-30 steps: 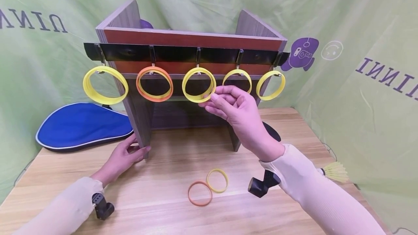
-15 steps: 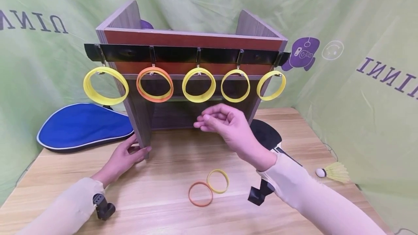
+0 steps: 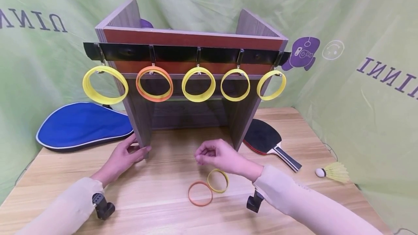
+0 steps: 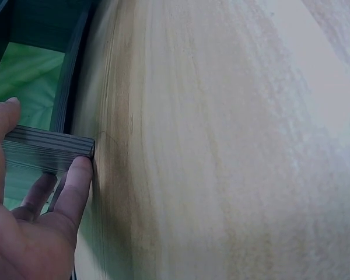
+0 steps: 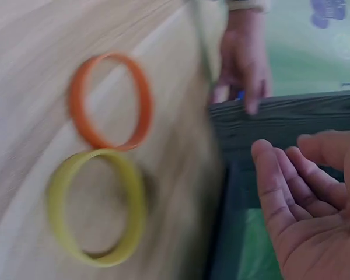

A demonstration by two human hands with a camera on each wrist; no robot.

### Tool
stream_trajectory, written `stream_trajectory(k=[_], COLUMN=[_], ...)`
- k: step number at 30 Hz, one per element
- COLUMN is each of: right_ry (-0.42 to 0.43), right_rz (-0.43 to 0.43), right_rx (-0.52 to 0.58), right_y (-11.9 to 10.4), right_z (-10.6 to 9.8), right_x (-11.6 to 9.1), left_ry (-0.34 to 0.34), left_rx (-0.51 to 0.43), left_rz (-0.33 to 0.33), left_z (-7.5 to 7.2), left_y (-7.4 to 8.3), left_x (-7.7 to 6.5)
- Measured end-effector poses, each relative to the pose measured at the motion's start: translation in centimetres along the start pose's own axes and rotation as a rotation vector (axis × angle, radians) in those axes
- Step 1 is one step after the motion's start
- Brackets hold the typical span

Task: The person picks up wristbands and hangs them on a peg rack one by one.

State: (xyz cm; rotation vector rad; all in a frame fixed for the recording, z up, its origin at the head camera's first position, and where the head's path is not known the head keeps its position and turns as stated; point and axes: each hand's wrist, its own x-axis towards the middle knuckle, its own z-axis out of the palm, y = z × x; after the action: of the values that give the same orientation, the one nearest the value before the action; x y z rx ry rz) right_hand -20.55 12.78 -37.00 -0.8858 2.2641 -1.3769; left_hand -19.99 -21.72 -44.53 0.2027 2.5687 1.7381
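My left hand grips the front edge of the left side panel of a wood-grain shelf, close to the tabletop. In the left wrist view, thumb and fingers lie on opposite faces of that panel. My right hand hovers above the table with loosely bent fingers, holding nothing. Just below it lie a yellow ring and an orange ring, side by side. The right wrist view shows the yellow ring and orange ring apart from the fingers.
A black strip with several hooks crosses the shelf front. Yellow rings and an orange ring hang from them. A blue paddle case lies left; a table tennis paddle and shuttlecock lie right.
My right hand has let go of the hanging rings and moved down towards the rings on the table. The fourth hanging ring has swung slightly left. My left hand stays on the panel.
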Motion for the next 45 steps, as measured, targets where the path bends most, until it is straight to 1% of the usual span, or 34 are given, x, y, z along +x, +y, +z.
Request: stream_trajectory(k=[4, 8, 13, 16, 20, 26, 31, 36, 39, 41, 45], right_ry=[-0.066, -0.130, -0.217, -0.243, -0.256, -0.277, -0.265, -0.264, -0.261, -0.252, -0.209], right_rz=[0.014, 0.001, -0.032, -0.040, -0.046, -0.072, -0.089, -0.141, -0.161, -0.158, -0.115], right_rx=[-0.154, -0.253, -0.350, -0.389, -0.437, -0.538, -0.572, -0.616, -0.625, -0.624, -0.598], right_y=[1.8, 3.2, 3.9, 3.8, 3.8, 3.9, 4.0, 4.1, 4.0, 3.8, 3.6], right_z=[0.5, 1.1, 1.9, 2.3, 2.7, 3.1, 3.4, 3.5, 3.4, 3.4, 3.2], right_x=[0.0, 0.0, 0.0, 0.1, 0.2, 0.2, 0.2, 0.2, 0.1, 0.1, -0.1], left_ry=[0.000, -0.001, 0.000, 0.001, 0.001, 0.001, -0.002, -0.006, -0.006, -0.004, -0.004], left_rx=[-0.002, -0.004, -0.002, 0.002, 0.002, 0.009, 0.008, 0.011, 0.011, 0.010, 0.011], left_rz=[-0.005, -0.009, -0.010, -0.009, -0.010, -0.018, -0.018, -0.020, -0.018, -0.016, -0.020], left_z=[0.0, 0.0, 0.0, 0.0, 0.1, 0.1, 0.1, 0.1, 0.1, 0.1, 0.1], left_y=[0.1, 0.1, 0.1, 0.2, 0.2, 0.2, 0.3, 0.3, 0.2, 0.2, 0.2], left_x=[0.0, -0.1, -0.2, -0.2, -0.1, -0.2, -0.2, -0.2, -0.2, -0.2, -0.1])
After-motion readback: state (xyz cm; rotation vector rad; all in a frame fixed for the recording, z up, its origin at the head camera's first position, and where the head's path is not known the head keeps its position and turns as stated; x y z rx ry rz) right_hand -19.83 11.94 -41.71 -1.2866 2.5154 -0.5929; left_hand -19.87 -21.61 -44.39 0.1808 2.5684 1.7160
